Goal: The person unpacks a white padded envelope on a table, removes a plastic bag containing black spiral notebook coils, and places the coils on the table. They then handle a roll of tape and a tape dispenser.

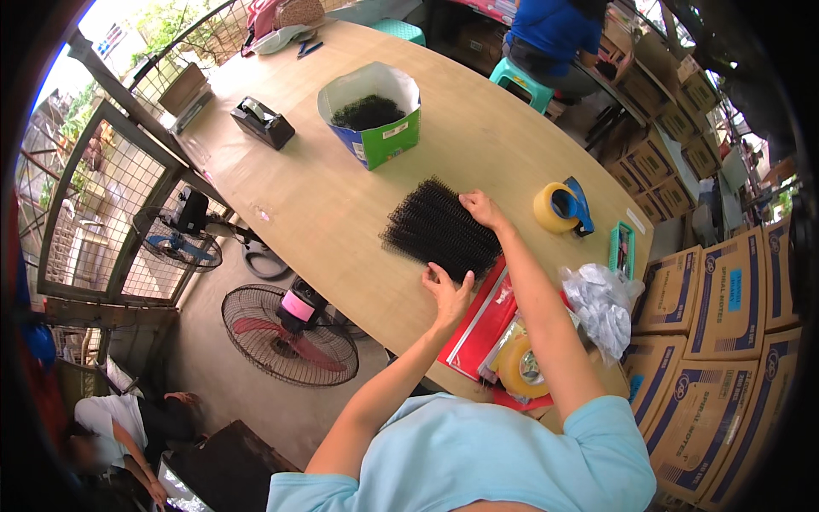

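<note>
A flat bundle of black spiral binding coils (437, 229) lies on the long wooden table (341, 213). My left hand (448, 292) rests at the bundle's near edge, fingers spread on the coils. My right hand (482, 208) presses on the bundle's far right corner. Neither hand lifts anything. Just right of the bundle, under my right forearm, lie red flat sheets (478, 328) and a roll of yellow tape in a clear bag (519, 365).
An open green-and-white carton with more black coils (372, 115), a black tape dispenser (262, 122), a yellow tape roll on a blue holder (559, 207), a teal cutter (621, 247) and a crumpled plastic bag (601, 303) lie on the table. Stacked cartons (725, 341) stand right; a floor fan (290, 328) left. Another person in blue (554, 34) sits far off.
</note>
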Demonstrator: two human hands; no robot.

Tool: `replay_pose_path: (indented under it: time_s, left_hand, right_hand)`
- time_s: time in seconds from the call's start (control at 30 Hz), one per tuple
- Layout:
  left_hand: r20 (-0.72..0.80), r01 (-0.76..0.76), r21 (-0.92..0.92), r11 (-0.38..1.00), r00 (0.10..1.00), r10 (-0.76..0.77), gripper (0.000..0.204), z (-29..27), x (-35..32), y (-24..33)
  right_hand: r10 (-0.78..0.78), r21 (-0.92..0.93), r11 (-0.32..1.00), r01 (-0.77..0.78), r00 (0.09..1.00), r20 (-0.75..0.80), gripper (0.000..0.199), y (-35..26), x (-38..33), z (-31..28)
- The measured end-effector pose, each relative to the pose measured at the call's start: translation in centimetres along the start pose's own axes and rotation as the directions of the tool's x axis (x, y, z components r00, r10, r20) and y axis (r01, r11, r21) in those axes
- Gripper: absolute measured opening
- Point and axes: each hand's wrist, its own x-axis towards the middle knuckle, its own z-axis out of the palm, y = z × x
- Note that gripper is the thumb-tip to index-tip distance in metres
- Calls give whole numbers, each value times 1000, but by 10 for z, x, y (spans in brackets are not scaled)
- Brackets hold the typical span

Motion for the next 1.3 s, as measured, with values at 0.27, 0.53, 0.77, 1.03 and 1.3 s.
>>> replay_pose_path:
  time_s: [0.27, 0.53, 0.77, 1.03, 1.3]
  left_hand:
    - [-69, 42, -144, 989, 996, -52, 92, -48, -3, -23]
    - [-65, 10, -95, 995, 998, -17, 91, -53, 1, -19]
    - [-93, -50, -48, 998, 995, 45, 89, -51, -3, -28]
    - [-54, -64, -39, 997, 997, 61, 84, -59, -9, -24]
    - [-52, -125, -56, 991, 991, 122, 85, -60, -4, -33]
  right_hand:
    - [-116, -81, 992, 102, 972, -205, 27, -31, 3, -29]
    - [-131, -204, 976, 77, 955, -267, 19, -87, -37, -12]
    - [-203, -259, 959, 112, 911, -358, 17, -102, -49, -6]
    - [-141, -221, 974, 52, 900, -413, 16, -108, -54, -11]
    - [-222, -157, 973, 168, 868, -444, 18, -103, -55, -24]
